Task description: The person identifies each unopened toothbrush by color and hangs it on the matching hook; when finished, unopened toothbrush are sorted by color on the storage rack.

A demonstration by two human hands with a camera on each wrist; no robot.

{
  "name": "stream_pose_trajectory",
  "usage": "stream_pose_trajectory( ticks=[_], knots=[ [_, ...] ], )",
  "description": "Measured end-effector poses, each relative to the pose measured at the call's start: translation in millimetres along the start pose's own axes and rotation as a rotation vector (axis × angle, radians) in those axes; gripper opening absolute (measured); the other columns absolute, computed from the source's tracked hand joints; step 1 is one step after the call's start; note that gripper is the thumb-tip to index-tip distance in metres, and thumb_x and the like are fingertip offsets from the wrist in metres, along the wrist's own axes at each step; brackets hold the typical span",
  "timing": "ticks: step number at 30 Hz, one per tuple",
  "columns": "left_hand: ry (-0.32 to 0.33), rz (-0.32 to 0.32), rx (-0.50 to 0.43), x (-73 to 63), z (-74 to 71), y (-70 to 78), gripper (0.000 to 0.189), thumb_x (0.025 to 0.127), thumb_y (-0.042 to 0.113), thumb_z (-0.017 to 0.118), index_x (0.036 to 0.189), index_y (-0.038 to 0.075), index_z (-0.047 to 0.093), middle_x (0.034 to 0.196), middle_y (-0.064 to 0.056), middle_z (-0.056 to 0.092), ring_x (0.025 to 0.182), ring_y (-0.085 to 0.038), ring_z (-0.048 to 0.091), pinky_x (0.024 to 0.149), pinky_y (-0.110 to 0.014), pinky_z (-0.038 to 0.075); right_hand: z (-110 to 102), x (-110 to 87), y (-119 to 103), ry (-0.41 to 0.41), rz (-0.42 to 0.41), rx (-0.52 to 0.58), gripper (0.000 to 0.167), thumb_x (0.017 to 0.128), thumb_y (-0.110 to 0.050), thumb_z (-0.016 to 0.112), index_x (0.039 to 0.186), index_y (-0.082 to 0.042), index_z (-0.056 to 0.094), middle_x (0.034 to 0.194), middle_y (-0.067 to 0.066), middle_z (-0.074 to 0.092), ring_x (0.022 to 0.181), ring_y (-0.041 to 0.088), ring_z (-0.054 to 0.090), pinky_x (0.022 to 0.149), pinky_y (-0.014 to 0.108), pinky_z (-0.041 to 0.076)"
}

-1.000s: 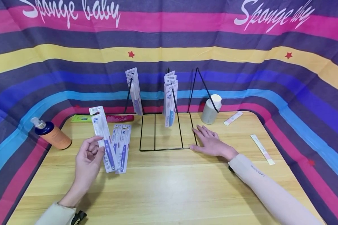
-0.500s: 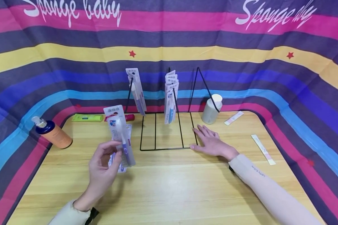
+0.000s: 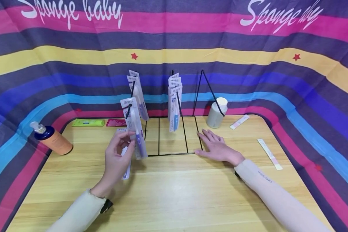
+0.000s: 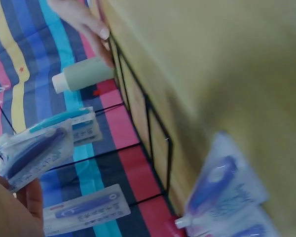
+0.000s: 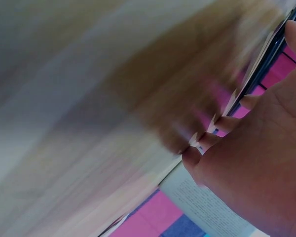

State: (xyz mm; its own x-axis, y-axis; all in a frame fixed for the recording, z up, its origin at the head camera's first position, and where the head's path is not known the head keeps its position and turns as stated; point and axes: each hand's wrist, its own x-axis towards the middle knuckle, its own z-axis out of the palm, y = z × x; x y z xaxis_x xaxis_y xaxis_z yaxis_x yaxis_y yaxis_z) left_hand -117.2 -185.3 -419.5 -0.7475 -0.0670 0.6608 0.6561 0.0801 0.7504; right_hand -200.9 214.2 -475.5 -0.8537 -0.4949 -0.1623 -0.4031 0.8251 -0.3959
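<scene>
My left hand [image 3: 119, 158] pinches a packaged toothbrush [image 3: 136, 130] with a purple handle by its card's left edge. The card hangs upright, and the tip of the rack's left hook [image 3: 129, 111] shows in front of its top, at the hole. Behind it, more packaged toothbrushes [image 3: 140, 98] hang on that same hook. Partly hidden by the left hand, packaged toothbrushes [image 4: 222, 182] lie on the table. My right hand [image 3: 217, 148] rests with spread fingers on the right side of the black wire rack [image 3: 174, 154], also seen in the right wrist view.
Several packaged toothbrushes [image 3: 175, 106] hang on the middle hook. A white-capped bottle [image 3: 216, 114] stands behind the right hook [image 3: 211, 87]. An orange pump bottle [image 3: 56, 141], green tube [image 3: 88, 122] and red package [image 3: 116, 122] are at left. Two thin strips [image 3: 269, 154] lie at right.
My left hand has carried the packaged toothbrush rightward from above the lying packs to the left hook, whose tip now shows at the card's top. The right hand has stayed in place.
</scene>
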Motion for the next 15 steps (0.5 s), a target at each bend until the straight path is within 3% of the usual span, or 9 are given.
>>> stream_pose_trajectory(
  ticks=[6, 15],
  knots=[
    [0.045, -0.080, 0.089, 29.4, 4.9, -15.3, 0.028, 0.103, -0.012, 0.066, 0.130, -0.007, 0.068, 0.121, -0.018, 0.067, 0.103, -0.021, 0.063, 0.084, -0.021, 0.056, 1, -1.1, 0, 0.009, -0.002, 0.000, 0.097, 0.106, -0.069, 0.056, 0.176, -0.012, 0.018, 0.182, 0.016, 0.006, 0.165, 0.042, 0.002, 0.123, 0.076, 0.012],
    [0.110, -0.069, 0.186, 66.1, 8.5, -54.8, 0.021, 0.103, -0.011, 0.065, 0.124, -0.008, 0.070, 0.115, -0.022, 0.068, 0.095, -0.020, 0.062, 0.080, -0.020, 0.053, 1, 0.3, 0, 0.007, -0.003, -0.011, 0.098, 0.106, -0.070, 0.054, 0.176, -0.013, 0.018, 0.182, 0.016, 0.005, 0.166, 0.041, 0.002, 0.123, 0.076, 0.012]
  ],
)
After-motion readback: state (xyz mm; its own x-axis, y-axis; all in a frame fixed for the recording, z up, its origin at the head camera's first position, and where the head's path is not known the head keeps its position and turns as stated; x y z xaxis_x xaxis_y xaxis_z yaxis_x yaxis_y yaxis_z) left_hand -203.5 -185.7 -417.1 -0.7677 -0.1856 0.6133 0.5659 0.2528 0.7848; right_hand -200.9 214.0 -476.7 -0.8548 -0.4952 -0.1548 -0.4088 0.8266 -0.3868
